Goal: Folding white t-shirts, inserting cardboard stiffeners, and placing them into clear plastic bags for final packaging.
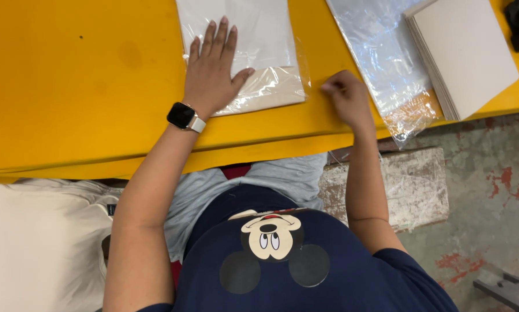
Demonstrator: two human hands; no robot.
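We press our left hand (210,72) flat, fingers spread, on the bagged cloth (254,55) atop the yellow table (80,81) | right hand (346,98) curled, pinching at the bag's edge | keep cloth pinned, flap taut | clear bags (386,63), board stack (467,55) right.

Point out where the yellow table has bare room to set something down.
The widest free patch of the yellow table lies left of the bagged packet under the left hand. A narrow strip runs between that packet and the clear plastic bags, above the right hand. The right end is crowded by bags and the stack of grey boards.
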